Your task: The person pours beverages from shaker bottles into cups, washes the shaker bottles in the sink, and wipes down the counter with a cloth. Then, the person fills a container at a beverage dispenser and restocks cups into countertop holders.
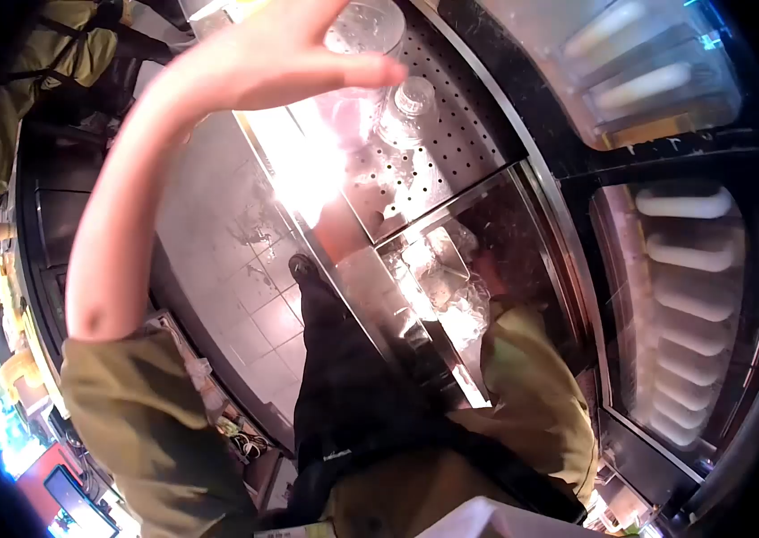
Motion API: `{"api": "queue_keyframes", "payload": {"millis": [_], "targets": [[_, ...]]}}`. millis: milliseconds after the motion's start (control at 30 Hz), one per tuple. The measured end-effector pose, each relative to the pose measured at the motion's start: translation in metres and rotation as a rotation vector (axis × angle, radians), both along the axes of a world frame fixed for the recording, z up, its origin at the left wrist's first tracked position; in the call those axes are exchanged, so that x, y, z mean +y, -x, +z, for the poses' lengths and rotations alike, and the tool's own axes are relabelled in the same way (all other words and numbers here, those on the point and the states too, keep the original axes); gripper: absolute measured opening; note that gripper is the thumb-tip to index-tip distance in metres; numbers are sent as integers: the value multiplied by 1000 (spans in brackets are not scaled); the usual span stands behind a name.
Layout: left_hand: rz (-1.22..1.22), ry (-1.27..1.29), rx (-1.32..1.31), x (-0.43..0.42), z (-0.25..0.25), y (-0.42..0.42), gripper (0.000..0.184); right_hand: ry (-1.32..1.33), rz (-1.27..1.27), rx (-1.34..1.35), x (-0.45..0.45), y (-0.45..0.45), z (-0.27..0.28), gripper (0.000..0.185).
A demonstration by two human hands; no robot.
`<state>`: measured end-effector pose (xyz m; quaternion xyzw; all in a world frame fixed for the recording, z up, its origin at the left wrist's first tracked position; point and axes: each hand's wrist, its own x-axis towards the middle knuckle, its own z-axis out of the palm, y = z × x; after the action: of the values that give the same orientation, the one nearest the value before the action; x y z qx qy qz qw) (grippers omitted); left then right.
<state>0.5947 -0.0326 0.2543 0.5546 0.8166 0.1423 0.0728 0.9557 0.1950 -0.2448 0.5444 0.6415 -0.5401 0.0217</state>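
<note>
My left hand (276,58) is raised at the top, over the edge of a perforated metal drainboard (465,148). Its thumb is stretched out and apart from the fingers, which run partly out of view. Beside the thumb stand a clear round vessel (366,29) and a smaller clear glass-like piece (414,97). My right sleeve (536,377) reaches into a metal-edged bin. There my right hand (490,272) is dim and blurred, its fingers not readable. Close to it lies shiny, clear material (451,278), perhaps ice or plastic; glare hides its kind.
At right, a dark-framed cabinet (581,305) shows rows of white rounded shapes (689,251) behind its panes. A tiled floor (263,332) lies left of the counter. Another person in olive clothing (70,45) is at the upper left. Screens (79,502) glow at lower left.
</note>
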Motion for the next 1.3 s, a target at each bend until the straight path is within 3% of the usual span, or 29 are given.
{"api": "queue_keyframes", "payload": {"millis": [67, 167, 233, 267, 300, 400, 467, 533, 567, 667, 767, 833, 933, 1033, 1100, 1267, 1300], "targets": [[-5, -87, -23, 1, -4, 4, 80, 6, 28, 47, -4, -11, 25, 19], [-101, -287, 187, 1, -24, 11, 54, -35, 74, 96, -18, -24, 67, 20], [-142, -259, 208, 8, -44, 31, 69, -95, 98, 125, -18, -38, 95, 20], [-162, -242, 220, 8, -40, 30, 78, -173, 106, 104, -25, -33, 134, 22], [-115, -184, 203, 10, -38, 24, 69, -146, 118, 153, -28, -33, 161, 23], [-12, -341, -62, 19, -45, 17, 68, -177, 153, 183, -33, -11, 250, 27], [50, -461, -98, 24, -51, 14, 61, -177, 216, 221, -41, 15, 319, 26], [109, -541, -151, 24, -47, 8, 58, -211, 281, 289, -32, 41, 351, 27], [133, -556, -29, 20, -43, 3, 57, -229, 317, 324, -26, 58, 366, 27], [234, -463, -160, 19, -43, 10, 58, -326, 437, 442, -20, 110, 422, 27], [290, -713, -349, 23, -52, 14, 71, -474, 556, 330, -31, 163, 488, 24], [300, -765, -426, 26, -60, 23, 81, -631, 703, 258, -30, 194, 510, 33], [311, -819, -508, 26, -54, 21, 82, -898, 903, -99, -57, 229, 558, 35], [320, -817, -546, 27, -60, 26, 82, -913, 971, -233, -79, 254, 588, 34], [355, -823, -544, 28, -54, 19, 81, -936, 843, -501, -100, 267, 604, 28], [326, -762, -501, 30, -61, 27, 72, -1067, 912, -246, -89, 220, 605, 35], [302, -753, -474, 29, -67, 33, 69, -1022, 750, -156, -90, 199, 598, 29]]}}
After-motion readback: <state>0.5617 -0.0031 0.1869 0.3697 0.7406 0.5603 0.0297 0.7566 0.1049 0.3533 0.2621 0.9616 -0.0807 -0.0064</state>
